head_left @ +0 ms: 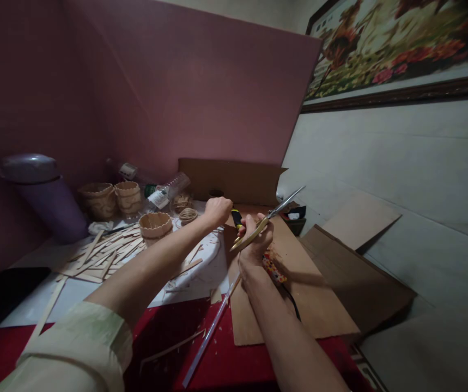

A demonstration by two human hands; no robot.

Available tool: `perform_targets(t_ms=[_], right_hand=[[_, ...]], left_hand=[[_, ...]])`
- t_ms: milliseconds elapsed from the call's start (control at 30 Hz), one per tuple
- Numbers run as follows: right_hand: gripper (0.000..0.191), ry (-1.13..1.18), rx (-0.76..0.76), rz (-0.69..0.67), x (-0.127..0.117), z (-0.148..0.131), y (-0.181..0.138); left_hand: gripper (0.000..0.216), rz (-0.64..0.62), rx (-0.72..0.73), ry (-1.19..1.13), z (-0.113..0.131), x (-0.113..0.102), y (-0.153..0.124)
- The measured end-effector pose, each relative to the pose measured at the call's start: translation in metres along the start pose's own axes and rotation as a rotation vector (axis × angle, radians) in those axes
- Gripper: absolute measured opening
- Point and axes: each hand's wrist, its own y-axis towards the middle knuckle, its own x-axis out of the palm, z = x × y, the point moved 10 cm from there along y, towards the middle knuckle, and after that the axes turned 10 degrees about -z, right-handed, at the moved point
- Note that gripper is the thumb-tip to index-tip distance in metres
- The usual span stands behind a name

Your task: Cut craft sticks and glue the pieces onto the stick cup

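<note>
Scissors (283, 204) are being gripped in the right hand (258, 237), over a brown board (315, 299), their gold handles being wrapped by curled fingers and their silver blades being aimed forward and to the right, where they are showing as one narrow shape. Just to the left, the left hand (218, 211) is being held with its knuckles uppermost; its fingers are turning inward, and whether anything is being pinched by them cannot be told. Between the two hands a black-and-yellow tool (237, 218) is being partly covered, and by which hand it is being supported, if by either, cannot be made out. Beside the right wrist a patterned object (273, 268) is lying over the board, with a dark cord (293, 304) running just below it. A clear stick (209, 340) is slanting from near that wrist down across a red cloth (234, 373); whether it is being touched cannot be told. On a white sheet (217, 261) to the left, wooden strips (107, 253) are being left in a loose heap, with a tan pot (155, 227) standing just beside them and a coil of twine (187, 216) lying near it. Farther back, two more pots (97, 202) are standing side by side, between a purple tumbler (56, 212) and a clear plastic bottle (168, 191).
</note>
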Motion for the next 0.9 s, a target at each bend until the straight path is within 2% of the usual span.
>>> perform_targets(t_ms=[100, 167, 300, 467, 733, 900], right_hand=[[0.036, 0.017, 0.005, 0.005, 0.000, 0.001, 0.000], [0.036, 0.030, 0.008, 0.008, 0.001, 0.001, 0.000], [0.035, 0.013, 0.012, 0.012, 0.001, 0.000, -0.001], [0.036, 0.027, 0.018, 0.004, 0.002, 0.000, -0.001], [0.041, -0.018, -0.008, -0.015, 0.002, -0.006, -0.002], [0.045, -0.011, 0.004, -0.017, 0.002, -0.004, -0.002]], left_hand=[[0.022, -0.061, 0.026, 0.010, 0.006, 0.011, -0.001], [0.028, -0.091, 0.031, 0.005, 0.007, 0.011, -0.002], [0.040, -0.104, -0.008, -0.013, -0.001, -0.003, -0.002], [0.026, -0.096, -0.067, -0.009, -0.017, -0.016, -0.007], [0.016, -0.228, -0.087, 0.015, -0.028, 0.024, -0.022], [0.033, -0.278, -0.066, 0.000, -0.031, 0.046, -0.022]])
